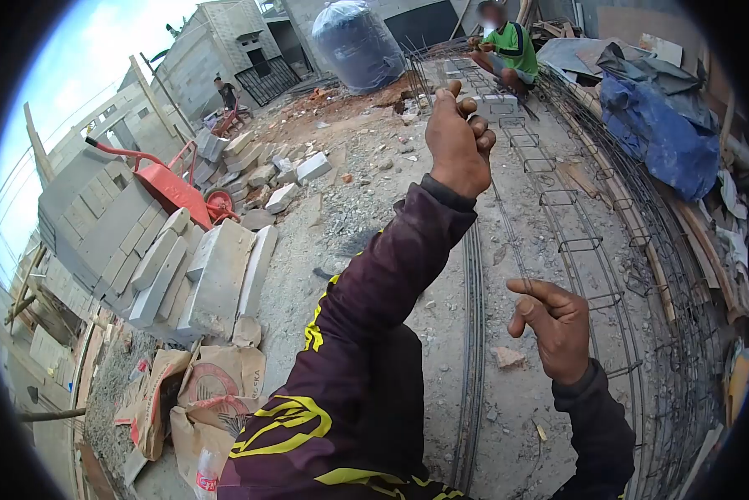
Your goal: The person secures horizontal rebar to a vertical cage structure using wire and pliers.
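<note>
My left hand (pixel 459 143) is raised ahead of me with its fingers curled in and the thumb up. Lower and to the right, my right hand (pixel 555 327) has its fingers bent, index finger and thumb curved toward each other with a gap at the tips. I cannot tell what thin thing, if any, either hand holds. Beneath and between the hands, long steel rebars (pixel 473 333) lie on the ground. Beside my right hand runs a rebar cage (pixel 576 246) with square stirrups. A broken stone piece (pixel 508 357) lies left of my right wrist.
A person in a green shirt (pixel 514 52) squats at the far end of the cage. On the left stand a red wheelbarrow (pixel 172 185) and stacked light blocks (pixel 224 271), with torn paper sacks (pixel 216 387) below. A blue tarp (pixel 653 133) covers things at right. Farther back stands a wrapped tank (pixel 358 50).
</note>
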Available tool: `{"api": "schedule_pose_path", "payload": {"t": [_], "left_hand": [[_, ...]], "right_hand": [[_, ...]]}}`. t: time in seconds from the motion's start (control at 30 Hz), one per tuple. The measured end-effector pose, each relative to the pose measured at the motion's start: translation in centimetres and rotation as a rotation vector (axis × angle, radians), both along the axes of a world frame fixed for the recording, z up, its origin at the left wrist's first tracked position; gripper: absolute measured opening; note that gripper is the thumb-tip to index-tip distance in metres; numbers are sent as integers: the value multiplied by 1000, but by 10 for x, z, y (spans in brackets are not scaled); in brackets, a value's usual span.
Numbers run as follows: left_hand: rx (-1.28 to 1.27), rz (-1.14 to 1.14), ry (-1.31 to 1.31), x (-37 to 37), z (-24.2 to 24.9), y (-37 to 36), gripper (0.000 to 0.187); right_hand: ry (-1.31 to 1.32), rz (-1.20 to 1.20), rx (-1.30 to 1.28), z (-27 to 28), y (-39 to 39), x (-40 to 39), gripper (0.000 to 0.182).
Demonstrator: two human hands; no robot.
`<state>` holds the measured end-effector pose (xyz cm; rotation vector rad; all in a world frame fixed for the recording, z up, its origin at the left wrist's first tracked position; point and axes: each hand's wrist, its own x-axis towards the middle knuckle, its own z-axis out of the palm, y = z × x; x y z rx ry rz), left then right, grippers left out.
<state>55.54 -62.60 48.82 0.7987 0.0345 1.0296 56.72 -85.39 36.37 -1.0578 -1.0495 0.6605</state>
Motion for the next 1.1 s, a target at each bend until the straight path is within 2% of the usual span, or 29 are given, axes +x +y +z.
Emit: {"api": "schedule_pose_path", "payload": {"t": [0.1,0.13,0.23,0.27,0.33,0.43,0.53,0.63,0.67,0.77,0.97,1.1], "left_hand": [[110,-121,-25,-15,8,-30,27],[158,-194,-9,-20,6,-45,26],[179,-234,135,-42,-16,-118,29],[213,-253,197,-49,-27,-142,30],[266,-288,336,-63,-49,-187,32],[283,-332,493,-76,-75,-242,32],[295,-426,555,-82,-95,-271,30],[315,-467,601,-83,-105,-284,29],[310,-479,615,-83,-106,-286,29],[281,-517,644,-86,-106,-286,30],[277,-591,620,-93,-107,-266,32],[280,-620,625,-93,-100,-241,33]], "right_hand": [[168,200,56,-26,-30,-1,30],[81,256,19,-31,-42,5,36],[-14,147,53,-19,-80,21,42],[33,109,89,-16,-87,34,48],[-68,-130,160,-5,-99,57,50],[-46,-183,282,22,-124,75,52],[-187,-282,372,27,-126,82,56],[-199,-244,425,29,-126,85,58],[-245,-254,362,31,-129,86,55],[-193,-90,289,34,-135,91,48],[-12,-107,266,33,-127,84,31],[-34,-158,216,37,-108,70,29]]}}
